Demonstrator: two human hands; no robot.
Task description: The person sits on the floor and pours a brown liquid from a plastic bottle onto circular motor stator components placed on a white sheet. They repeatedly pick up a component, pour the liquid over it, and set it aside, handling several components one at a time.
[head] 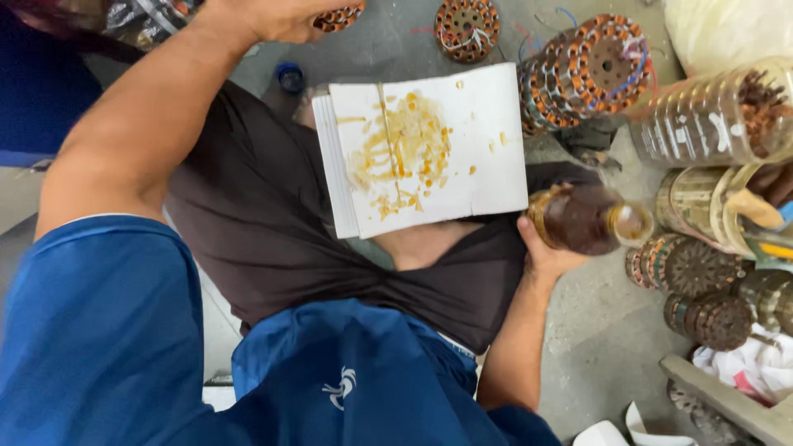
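Head view, looking straight down on a lap and a concrete floor. Left hand [285,16] raised toward the top edge, closed around a copper-wound stator [339,16], only partly in frame. Right hand [549,252] at the right thigh, wrapped around the base of an amber bottle [591,219] lying tilted, cap end pointing right. Between both, resting on dark shorts [264,223], a stack of white insulation sheets [425,149] with the top sheet smeared in brownish-yellow liquid near its middle.

Likely step: coating or gluing work, with the wound piece lifted in one hand and the bottle of liquid kept ready in the other. Next move probably calls for bringing the stator down over the stained sheet and tipping the bottle with care, since the stack sits loose on the lap and could slide.

Around: another stator [467,29] flat on the floor near the top edge; a tall stack of stators [591,70] with blue and red leads just right of the sheets; a clear plastic jar [714,116] on its side; more wound cores [698,268] along the right edge, crowding the bottle's path; a blue bottle cap [291,77] beside the knee; white cloth [747,363] at the lower right corner.
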